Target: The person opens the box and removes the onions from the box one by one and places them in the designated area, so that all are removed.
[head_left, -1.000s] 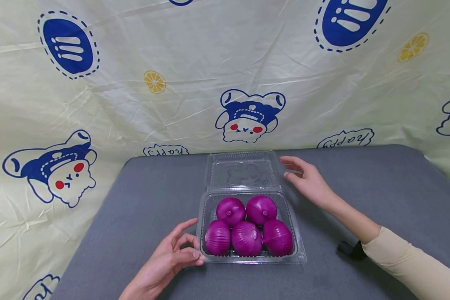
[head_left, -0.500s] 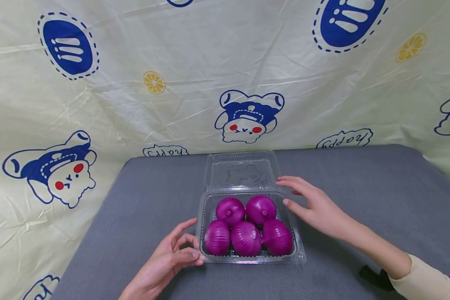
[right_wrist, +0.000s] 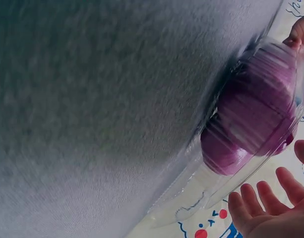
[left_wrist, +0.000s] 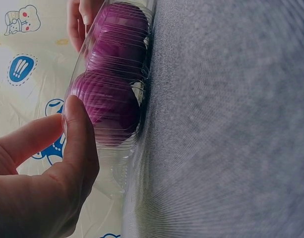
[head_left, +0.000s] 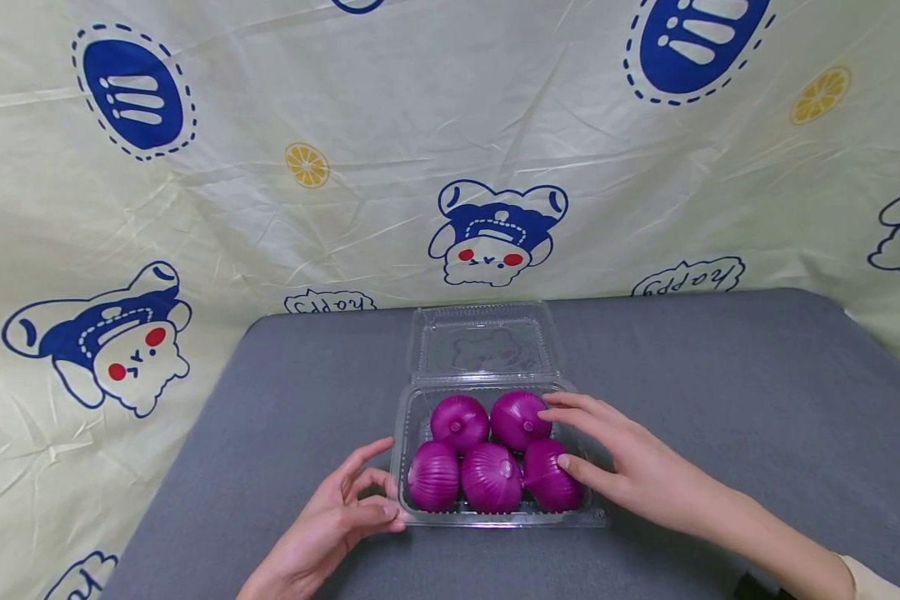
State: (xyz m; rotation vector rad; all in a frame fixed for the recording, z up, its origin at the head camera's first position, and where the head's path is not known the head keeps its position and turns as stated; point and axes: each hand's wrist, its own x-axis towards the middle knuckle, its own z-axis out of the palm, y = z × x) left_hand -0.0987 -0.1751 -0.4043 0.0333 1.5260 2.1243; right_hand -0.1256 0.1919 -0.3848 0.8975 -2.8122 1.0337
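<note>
Seemingly reaching for onions (head_left: 520,419), the relaxed right hand (head_left: 641,465) should curl next; the left hand (head_left: 336,517) pinches the box (head_left: 495,520) around eight o'clock.

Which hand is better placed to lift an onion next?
Likely the right hand: it hangs over the right edge of the clear box, near the rear-right onion and front-right onion. The left hand holds the left side, so probably suits steadying.

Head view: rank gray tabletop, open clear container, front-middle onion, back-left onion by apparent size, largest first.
1. Gray tabletop
2. Open clear container
3. Front-middle onion, back-left onion: too alike to rank.
</note>
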